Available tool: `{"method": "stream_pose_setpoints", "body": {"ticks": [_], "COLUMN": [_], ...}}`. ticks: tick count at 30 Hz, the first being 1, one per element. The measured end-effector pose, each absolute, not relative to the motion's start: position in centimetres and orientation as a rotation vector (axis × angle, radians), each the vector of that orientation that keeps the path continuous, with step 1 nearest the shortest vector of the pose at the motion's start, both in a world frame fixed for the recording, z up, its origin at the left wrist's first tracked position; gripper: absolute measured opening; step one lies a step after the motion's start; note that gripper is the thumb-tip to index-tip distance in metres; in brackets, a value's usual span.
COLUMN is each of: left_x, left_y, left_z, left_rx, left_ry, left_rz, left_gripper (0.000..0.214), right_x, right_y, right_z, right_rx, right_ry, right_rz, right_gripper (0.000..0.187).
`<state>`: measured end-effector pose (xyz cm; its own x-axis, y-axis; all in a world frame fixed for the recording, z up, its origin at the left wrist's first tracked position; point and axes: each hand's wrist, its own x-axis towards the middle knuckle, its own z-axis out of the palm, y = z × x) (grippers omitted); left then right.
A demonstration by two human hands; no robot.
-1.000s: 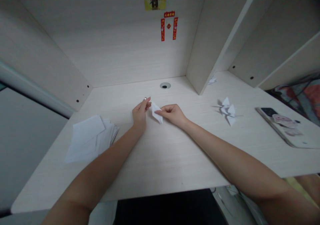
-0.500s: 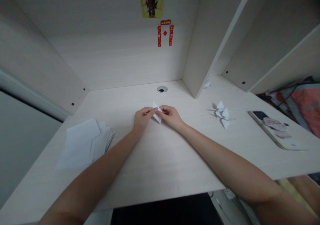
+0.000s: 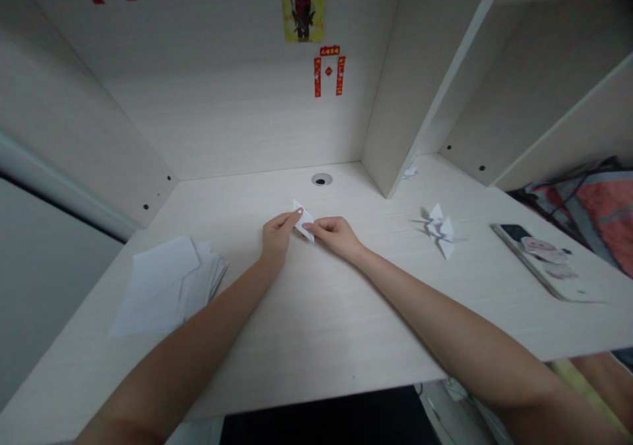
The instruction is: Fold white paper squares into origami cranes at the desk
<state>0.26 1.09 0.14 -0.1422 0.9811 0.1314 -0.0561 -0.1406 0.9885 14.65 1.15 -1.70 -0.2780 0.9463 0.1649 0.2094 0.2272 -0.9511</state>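
A small folded white paper, pointed at its upper and lower ends, is held between my hands just above the desk. My left hand pinches its left side, the thumb lying on top. At its lower right edge, my right hand grips it between thumb and fingers. Off to the right sit folded paper cranes, close together. A pile of white paper sheets lies beside my left forearm.
A phone lies on the desk's right side. Behind my hands is a round cable hole. An upright panel stands at the back right, with another bit of white paper at its foot. Red and grey fabric is far right.
The folded paper has turned slightly and shifted left, showing a broader face. My hands have moved a little apart, the right thumb now nearer its lower edge. The view has tilted up slightly.
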Motion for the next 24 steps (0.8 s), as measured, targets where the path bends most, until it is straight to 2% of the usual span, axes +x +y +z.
{"method": "stream_pose_setpoints", "body": {"ticks": [15,24], "left_x": [0.49,0.29], "left_y": [0.89,1.52], "left_z": [0.14,-0.71], "left_rx": [1.136,1.068], "left_ry": [1.249,1.166], "left_rz": [1.483,1.558], "left_gripper": [0.024,0.027], "right_x": [14.53,14.41], "right_y": [1.22,1.52], "right_z": [-1.8,-2.15], "right_rx": [-1.104,-0.945], "right_ry": [-1.657,-1.537], "right_rz": [1.149,1.414], "right_gripper": [0.048,0.031]}}
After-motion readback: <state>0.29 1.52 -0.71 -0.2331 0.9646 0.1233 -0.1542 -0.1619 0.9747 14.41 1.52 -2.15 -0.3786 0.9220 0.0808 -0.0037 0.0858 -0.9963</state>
